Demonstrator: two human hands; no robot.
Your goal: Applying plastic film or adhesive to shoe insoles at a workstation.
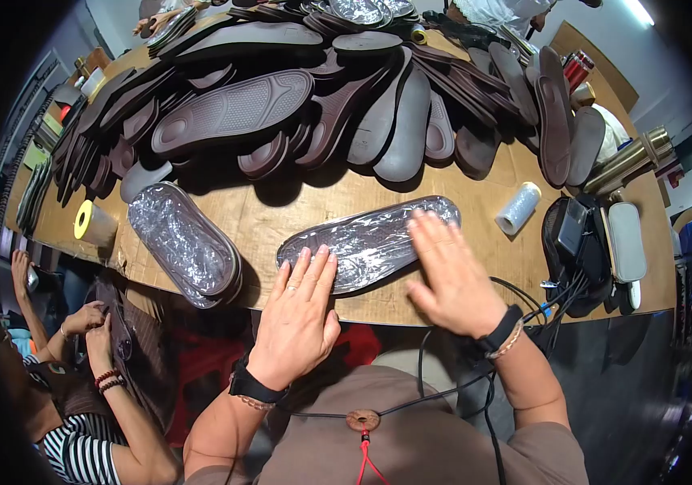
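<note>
A dark brown shoe insole (368, 242) with shiny clear film over its top lies on the tan tabletop in front of me. My left hand (297, 323) rests on its left end, fingers stretched out and flat. Across its right end, my right hand (449, 279) lies with straight fingers, pressing on the film. To the left is a stack of film-covered insoles (184, 242), its lower end at the table's near edge. Right of the insole stands a roll of clear film (518, 208).
A big heap of bare brown insoles (233, 109) fills the far side. A yellow-ended roll (94, 222) sits at left. At right are a black pouch with cables (576, 250), a pale case (627, 242) and a metal cylinder (628, 160). Another person's hands (91, 323) are at lower left.
</note>
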